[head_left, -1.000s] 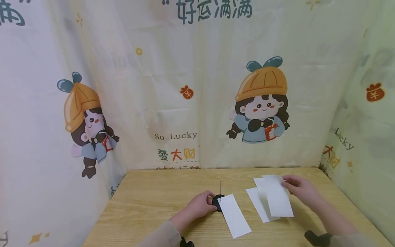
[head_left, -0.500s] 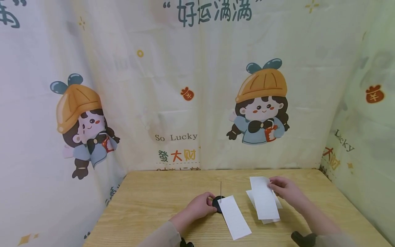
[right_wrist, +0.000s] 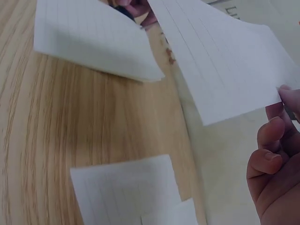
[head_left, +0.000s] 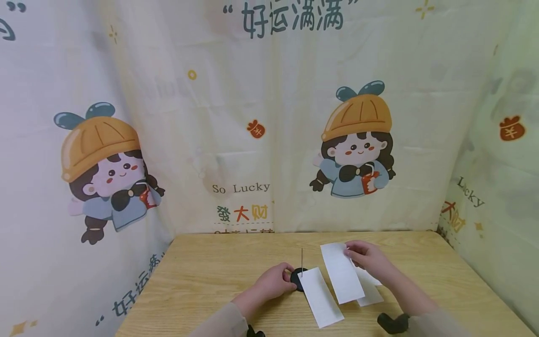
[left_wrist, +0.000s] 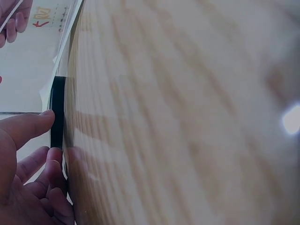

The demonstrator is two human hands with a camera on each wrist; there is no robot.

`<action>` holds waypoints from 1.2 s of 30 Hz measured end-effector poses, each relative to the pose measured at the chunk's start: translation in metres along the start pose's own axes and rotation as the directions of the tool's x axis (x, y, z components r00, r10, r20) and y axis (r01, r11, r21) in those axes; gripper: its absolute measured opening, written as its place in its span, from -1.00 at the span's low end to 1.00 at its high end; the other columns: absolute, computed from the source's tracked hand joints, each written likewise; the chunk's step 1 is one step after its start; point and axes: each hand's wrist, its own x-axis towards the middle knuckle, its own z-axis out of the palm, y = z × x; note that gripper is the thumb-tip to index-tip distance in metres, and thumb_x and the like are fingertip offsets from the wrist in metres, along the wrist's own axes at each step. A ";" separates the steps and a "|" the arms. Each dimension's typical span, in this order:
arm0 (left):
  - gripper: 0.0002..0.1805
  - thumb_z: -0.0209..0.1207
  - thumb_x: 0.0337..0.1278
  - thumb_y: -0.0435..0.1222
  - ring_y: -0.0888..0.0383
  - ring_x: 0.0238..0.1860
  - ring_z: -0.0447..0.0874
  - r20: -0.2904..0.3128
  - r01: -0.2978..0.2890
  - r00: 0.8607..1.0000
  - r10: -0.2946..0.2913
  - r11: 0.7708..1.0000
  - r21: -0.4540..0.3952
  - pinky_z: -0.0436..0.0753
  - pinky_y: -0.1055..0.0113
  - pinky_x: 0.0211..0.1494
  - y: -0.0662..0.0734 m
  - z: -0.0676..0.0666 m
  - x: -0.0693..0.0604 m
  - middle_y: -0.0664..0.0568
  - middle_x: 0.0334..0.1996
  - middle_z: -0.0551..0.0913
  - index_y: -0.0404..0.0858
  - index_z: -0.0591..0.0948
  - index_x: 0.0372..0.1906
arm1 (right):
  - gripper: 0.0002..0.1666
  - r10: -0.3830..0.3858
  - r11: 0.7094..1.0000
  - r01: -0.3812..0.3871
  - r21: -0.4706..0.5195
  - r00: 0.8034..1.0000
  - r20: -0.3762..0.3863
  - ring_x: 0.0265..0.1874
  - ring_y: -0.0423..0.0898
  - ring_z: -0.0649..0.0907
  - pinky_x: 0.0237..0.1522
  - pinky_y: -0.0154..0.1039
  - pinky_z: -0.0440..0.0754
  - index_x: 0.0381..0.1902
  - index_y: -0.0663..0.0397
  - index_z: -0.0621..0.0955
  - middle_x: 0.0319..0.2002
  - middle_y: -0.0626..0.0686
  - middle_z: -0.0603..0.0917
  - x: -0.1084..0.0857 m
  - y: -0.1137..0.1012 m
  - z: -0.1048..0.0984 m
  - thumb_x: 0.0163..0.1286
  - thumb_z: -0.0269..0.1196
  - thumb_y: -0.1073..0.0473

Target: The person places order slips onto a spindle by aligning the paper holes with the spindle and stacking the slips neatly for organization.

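A round black base (head_left: 297, 279) with a thin upright metal spike (head_left: 302, 260) stands on the table. One white paper slip (head_left: 321, 298) is on the spike near its upper end, low against the base. My left hand (head_left: 273, 282) grips the base's left edge; in the left wrist view its thumb and fingers hold the black rim (left_wrist: 57, 112). Between thumb and fingers my right hand (head_left: 370, 259) pinches the top right corner of another slip (head_left: 342, 274), held above the table to the right of the spike. The right wrist view shows faint lines on this slip (right_wrist: 225, 61).
Further slips (head_left: 371, 293) lie overlapping on the wooden table (head_left: 210, 262), partly under the raised slip; they also show in the right wrist view (right_wrist: 126, 187). A patterned cloth (head_left: 290, 140) hangs behind the table and at both sides.
My right hand has carried the pinched slip leftward, closer to the spike, uncovering part of the slips on the table. The left hand keeps its hold on the base.
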 end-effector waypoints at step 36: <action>-0.61 0.42 0.04 -0.23 0.19 -0.41 0.46 0.004 -0.003 1.000 0.004 0.998 -0.059 0.45 0.29 -0.31 -0.001 -0.001 0.003 0.14 -0.41 0.52 -0.13 0.59 -0.01 | -0.71 0.045 0.999 -0.045 0.025 0.999 0.019 -0.35 0.02 0.53 -0.26 -0.08 0.59 0.03 0.18 0.60 -0.31 0.06 0.58 0.027 -0.019 0.043 0.44 0.25 0.16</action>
